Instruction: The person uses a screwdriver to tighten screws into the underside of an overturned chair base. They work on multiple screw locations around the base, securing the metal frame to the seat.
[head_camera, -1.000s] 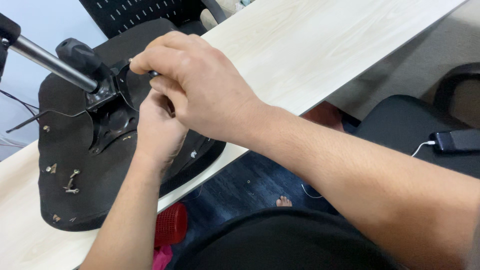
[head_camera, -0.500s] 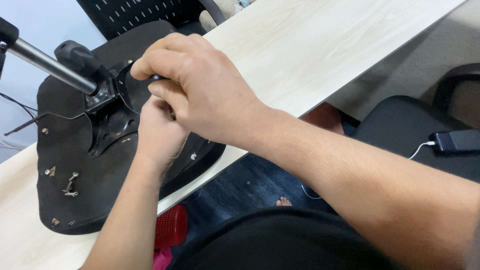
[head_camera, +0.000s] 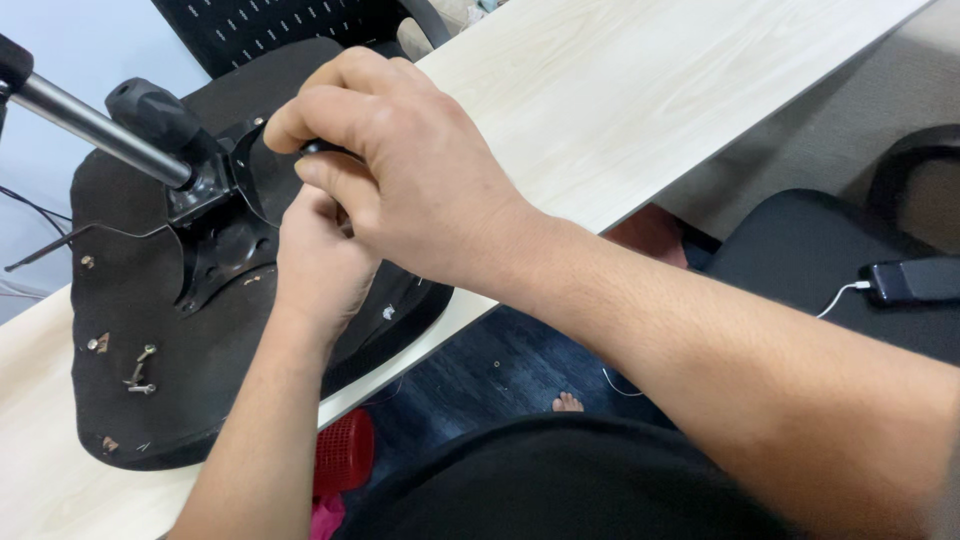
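Head view: both hands work on an upturned chair seat (head_camera: 150, 400) at the table's (head_camera: 620, 110) nine o'clock edge.
Right hand (head_camera: 400, 190) pinches a small dark tool; left hand's (head_camera: 320, 265) grip is hidden. The tool could slip off the metal bracket (head_camera: 225, 235).

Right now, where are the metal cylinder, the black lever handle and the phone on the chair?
metal cylinder (head_camera: 95, 128), head view, middle of the bare shaft.
black lever handle (head_camera: 155, 112), head view, middle of the grip.
phone (head_camera: 915, 280), head view, centre of its body.
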